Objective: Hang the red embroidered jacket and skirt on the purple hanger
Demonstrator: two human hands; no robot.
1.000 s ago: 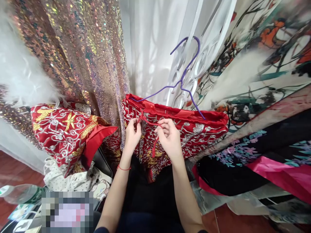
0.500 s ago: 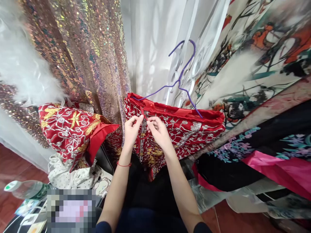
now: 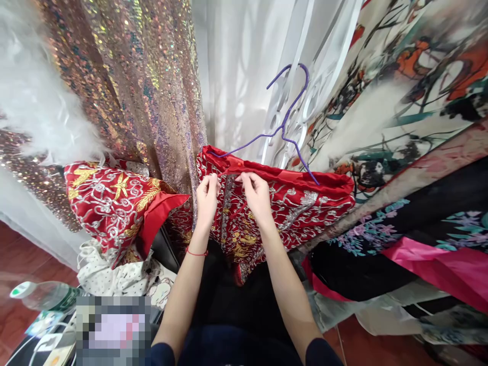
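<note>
A red garment (image 3: 293, 203), embroidered in silver and gold, lies spread across my lap with its plain red band at the top. Inside that band sits a purple wire hanger (image 3: 282, 124), its hook pointing away from me. My left hand (image 3: 208, 190) is closed in a pinch at the left part of the band. Just right of it, my right hand (image 3: 255, 190) pinches too, with a gap between the two. Both grip a thin red cord (image 3: 241, 207) at the garment's edge; a loose length hangs under my right hand, and the fingers hide much of it.
A second red embroidered piece (image 3: 110, 203) rests at left on a polka-dot cloth (image 3: 110, 272). A plastic bottle (image 3: 46, 296) lies at lower left. Sequined fabric (image 3: 152, 76) hangs behind, and a black floral garment (image 3: 362, 244) is at right.
My hands were close together at the cord and have drawn apart, the right one moving right and slightly up. The garment and hanger stay nearly in place.
</note>
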